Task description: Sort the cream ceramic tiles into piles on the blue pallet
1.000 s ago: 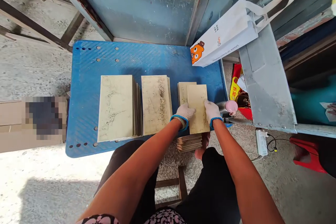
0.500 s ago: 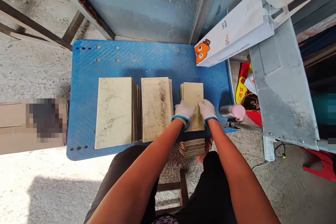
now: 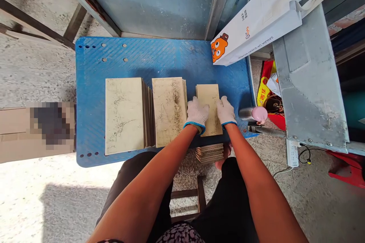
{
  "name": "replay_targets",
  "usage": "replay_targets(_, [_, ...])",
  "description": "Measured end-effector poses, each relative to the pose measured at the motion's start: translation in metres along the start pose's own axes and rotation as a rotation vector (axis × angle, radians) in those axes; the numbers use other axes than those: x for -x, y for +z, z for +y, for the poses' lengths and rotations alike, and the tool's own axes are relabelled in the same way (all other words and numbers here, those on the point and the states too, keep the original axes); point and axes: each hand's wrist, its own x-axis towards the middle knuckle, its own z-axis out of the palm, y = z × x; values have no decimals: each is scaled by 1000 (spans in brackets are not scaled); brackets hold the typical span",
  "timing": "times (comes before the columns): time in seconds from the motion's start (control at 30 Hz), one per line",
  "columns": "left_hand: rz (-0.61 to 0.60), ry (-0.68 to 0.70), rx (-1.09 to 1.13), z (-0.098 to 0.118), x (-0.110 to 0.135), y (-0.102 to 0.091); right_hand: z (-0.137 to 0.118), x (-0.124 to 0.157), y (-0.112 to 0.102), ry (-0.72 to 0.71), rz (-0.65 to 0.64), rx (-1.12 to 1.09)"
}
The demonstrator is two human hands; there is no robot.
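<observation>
A small stack of beige rectangular tiles (image 3: 208, 95) lies on the blue board at the right. My left hand (image 3: 197, 112), in a white knitted glove with a blue cuff, curls around its left long edge. Opposite it, my right hand (image 3: 226, 111), gloved the same way, closes against the right edge, thumb toward the tile. Fingertips on the outer sides are partly hidden. Immediately left of my left hand stands a larger stack of stained tiles (image 3: 168, 112), and beyond it the widest stack (image 3: 124, 115).
Below the edge of the blue board (image 3: 91, 102), another pile of tiles (image 3: 210, 153) sits near my foot. A pink-lidded bottle (image 3: 259, 114) is close to my right hand. A white paper bag (image 3: 251, 26) leans behind, beside a metal panel (image 3: 313, 83).
The top small tile has shifted left, nearly lining up with those beneath. My hands have moved from over its face to its two long edges. The view has tilted slightly.
</observation>
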Motion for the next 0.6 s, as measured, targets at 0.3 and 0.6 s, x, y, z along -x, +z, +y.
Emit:
replay_targets(0.3, [-51, 313, -85, 0, 31, 2, 21, 24, -37, -26, 87, -12])
replay_targets(0.6, [-103, 286, -217, -46, 109, 37, 47, 111, -60, -78, -88, 78])
